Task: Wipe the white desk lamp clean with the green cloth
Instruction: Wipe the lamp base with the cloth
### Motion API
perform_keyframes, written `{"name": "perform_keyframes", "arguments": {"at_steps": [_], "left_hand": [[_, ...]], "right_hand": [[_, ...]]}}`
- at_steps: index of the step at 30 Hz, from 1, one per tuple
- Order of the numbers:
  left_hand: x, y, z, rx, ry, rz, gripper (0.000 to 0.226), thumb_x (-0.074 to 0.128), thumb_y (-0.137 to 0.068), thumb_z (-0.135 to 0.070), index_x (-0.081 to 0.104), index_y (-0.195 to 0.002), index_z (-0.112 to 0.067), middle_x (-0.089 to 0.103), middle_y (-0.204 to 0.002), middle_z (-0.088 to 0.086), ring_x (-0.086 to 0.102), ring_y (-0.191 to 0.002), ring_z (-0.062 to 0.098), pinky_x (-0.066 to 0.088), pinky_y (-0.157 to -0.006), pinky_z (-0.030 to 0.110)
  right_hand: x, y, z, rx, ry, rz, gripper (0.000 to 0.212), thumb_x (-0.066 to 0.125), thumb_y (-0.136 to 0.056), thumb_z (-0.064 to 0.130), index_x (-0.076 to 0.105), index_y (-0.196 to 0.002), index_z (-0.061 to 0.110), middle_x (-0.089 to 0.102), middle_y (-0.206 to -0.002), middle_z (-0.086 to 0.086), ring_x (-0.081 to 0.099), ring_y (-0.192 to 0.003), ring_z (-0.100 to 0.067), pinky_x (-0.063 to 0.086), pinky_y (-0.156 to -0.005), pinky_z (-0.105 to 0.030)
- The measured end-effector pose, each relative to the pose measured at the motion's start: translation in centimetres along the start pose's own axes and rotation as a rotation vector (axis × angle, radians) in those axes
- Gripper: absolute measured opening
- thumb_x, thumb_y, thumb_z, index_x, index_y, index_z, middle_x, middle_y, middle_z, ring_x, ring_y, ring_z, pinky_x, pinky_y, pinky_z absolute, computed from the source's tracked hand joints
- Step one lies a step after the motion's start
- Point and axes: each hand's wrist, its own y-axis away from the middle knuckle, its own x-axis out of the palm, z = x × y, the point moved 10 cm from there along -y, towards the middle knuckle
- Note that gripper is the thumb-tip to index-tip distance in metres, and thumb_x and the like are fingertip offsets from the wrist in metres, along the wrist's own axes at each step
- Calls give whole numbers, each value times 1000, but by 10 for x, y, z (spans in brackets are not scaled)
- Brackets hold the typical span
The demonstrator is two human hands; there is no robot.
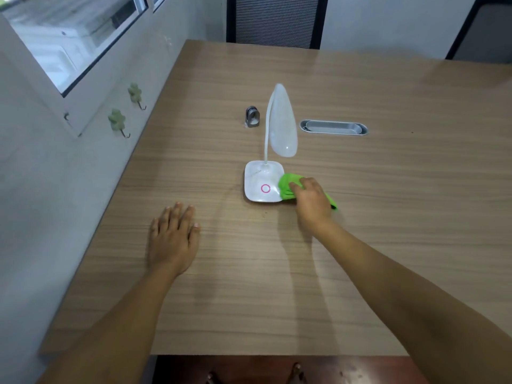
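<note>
The wooden desk [360, 217] fills most of the view, and the white lamp [264, 187] stands near its middle, its square base flat on the wood, a thin neck rising to a long shade that hangs above and behind the base. The person's left hand [173, 239] lies flat and spread on the desk, holding nothing, well apart from the lamp. The right hand [311, 199] is clenched around the bunched green cloth [286, 185], which presses on the right edge of the base, with a tail of cloth trailing out behind the hand. The step in hand looks like wiping the base. To do it well, the person would likely bring the idle hand over to steady the light lamp, then sweep the cloth across the base towards the pink ring [265, 188], keeping pressure gentle so the base does not slide.
</note>
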Motion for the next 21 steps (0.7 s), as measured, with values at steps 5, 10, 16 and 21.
{"name": "perform_keyframes", "arguments": {"at_steps": [5,10,16,21], "left_hand": [[-2,1,-1,1,-12,-3,65,13,-87,-51,31,-145,-29,30,-157,2,24,-145,26,16,-117,47],[-4,1,-2,3,1,-13,64,13,-88,-50,33,-145,-28,31,-157,2,25,-145,27,17,-117,47],[-2,1,-2,-6,6,-3,62,15,-88,-50,32,-145,-30,30,-157,0,24,-146,25,17,-117,46],[-3,2,-1,5,11,-22,61,18,-89,-49,34,-144,-30,32,-156,1,27,-144,26,19,-116,47]], "right_hand": [[-13,-8,24,-41,-6,-38,42,41,-69,7,73,-95,3,72,-91,-23,71,-87,-40,62,-71,-41],[17,-4,36,-20,80,98,42,40,-93,6,48,-134,7,51,-134,-25,41,-131,-41,39,-108,-45],[-11,0,43,51,53,-102,46,38,-84,-2,52,-128,-3,61,-118,-28,58,-114,-42,50,-94,-41],[2,-23,107,-99,150,38,42,38,-68,8,76,-86,3,78,-84,-15,76,-80,-28,62,-69,-29]]}}
